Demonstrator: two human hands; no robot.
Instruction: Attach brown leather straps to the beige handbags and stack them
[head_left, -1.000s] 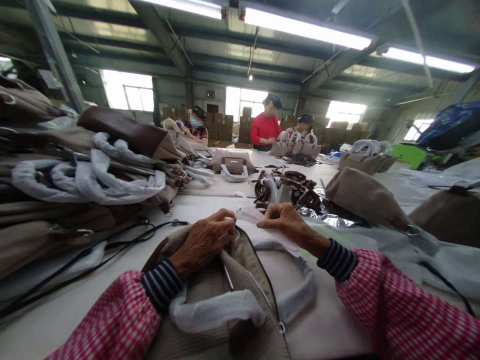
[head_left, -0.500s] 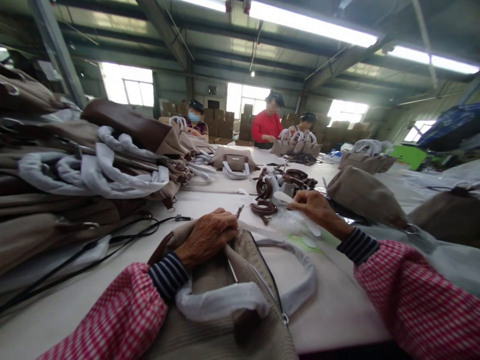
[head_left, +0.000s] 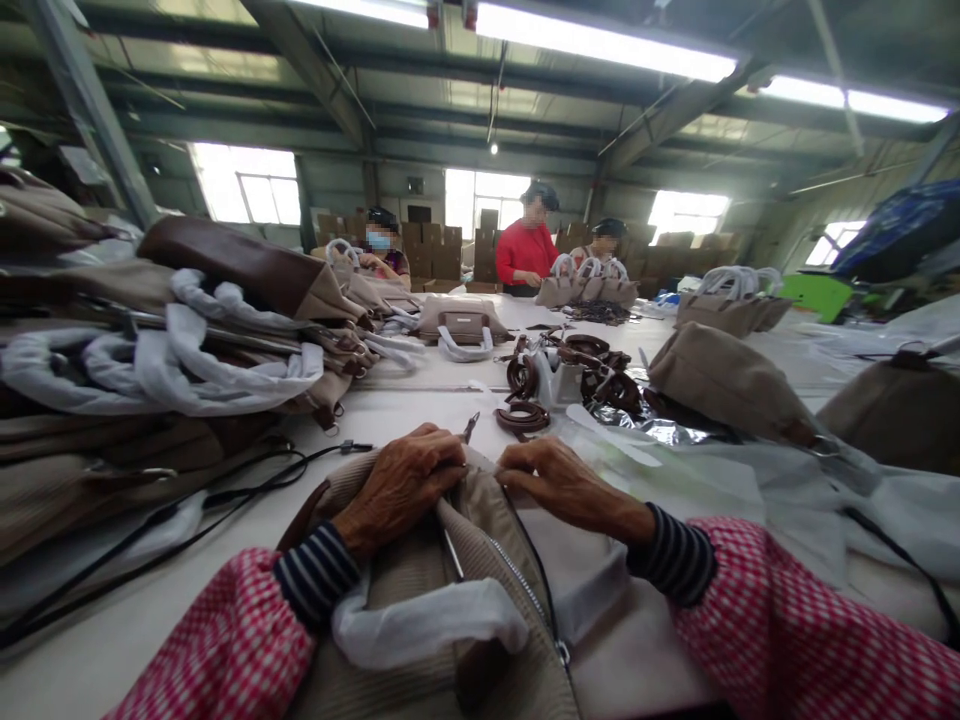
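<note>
A taupe ribbed handbag (head_left: 397, 640) lies before me with its zip undone; the silver zip teeth and puller are on the right side. One carrying handle (head_left: 431, 622) is wrapped in white paper. My left hand (head_left: 405, 480) is closed on the far end of the opening, thumb and fingers pinching the fabric. From the right, my right hand (head_left: 562, 485) reaches that same end, fingers bent together at the lining's edge. The exact grip of its fingertips is partly hidden. Beyond it lies a white strip (head_left: 615, 437).
Stacked handbags (head_left: 232, 370) rise at the left. Coiled brown straps (head_left: 523, 418) lie ahead, and a black cord (head_left: 262, 480) crosses the left side. More bags (head_left: 720, 385) and clear plastic sheets (head_left: 892, 520) are at the right. Co-workers (head_left: 529, 250) stand across the table.
My right hand has let go of the white strip, which now lies on the table, and has come left and nearer to the bag's edge. My left hand keeps its hold.
</note>
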